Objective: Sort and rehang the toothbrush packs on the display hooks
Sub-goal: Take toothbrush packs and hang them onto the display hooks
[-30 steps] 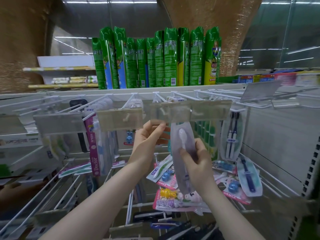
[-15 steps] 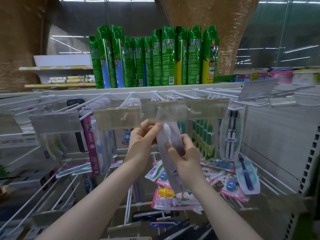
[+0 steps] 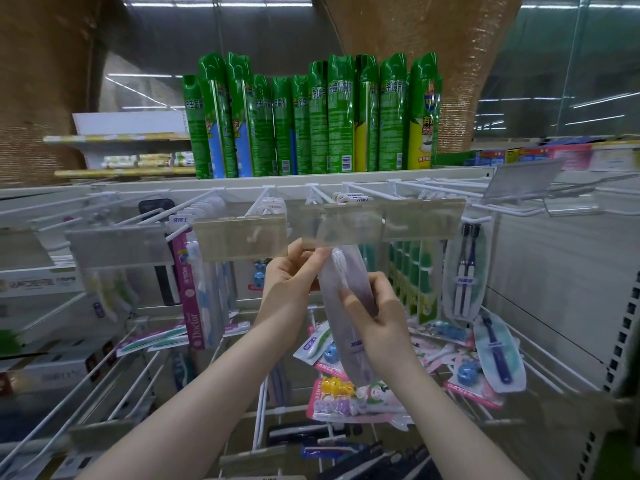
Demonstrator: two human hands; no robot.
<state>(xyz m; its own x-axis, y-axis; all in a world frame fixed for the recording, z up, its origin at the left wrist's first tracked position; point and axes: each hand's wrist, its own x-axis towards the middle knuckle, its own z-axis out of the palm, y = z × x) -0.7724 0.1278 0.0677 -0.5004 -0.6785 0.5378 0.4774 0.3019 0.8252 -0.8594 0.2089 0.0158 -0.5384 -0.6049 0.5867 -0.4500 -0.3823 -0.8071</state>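
I hold a clear toothbrush pack [image 3: 349,296] upright in front of the display, its top just under a clear price-tag holder [image 3: 349,225] at the tip of a white hook. My left hand [image 3: 291,275] pinches the pack's upper left edge. My right hand [image 3: 379,317] grips its middle, thumb across the front. More toothbrush packs hang on the hooks: a pink-edged pack [image 3: 188,296] at left, green packs [image 3: 412,275] and a twin-brush pack [image 3: 464,275] at right.
Loose packs [image 3: 353,396] lie heaped on the lower hooks beneath my hands, with a blue-brush pack [image 3: 497,351] to the right. Green spray cans [image 3: 311,119] stand on the top shelf. Bare white hooks [image 3: 86,375] jut out at lower left. A perforated shelf wall [image 3: 561,271] closes the right.
Both hands have carried the pack a little to the left and up, so its top now sits just under the price-tag holder. The grips are unchanged.
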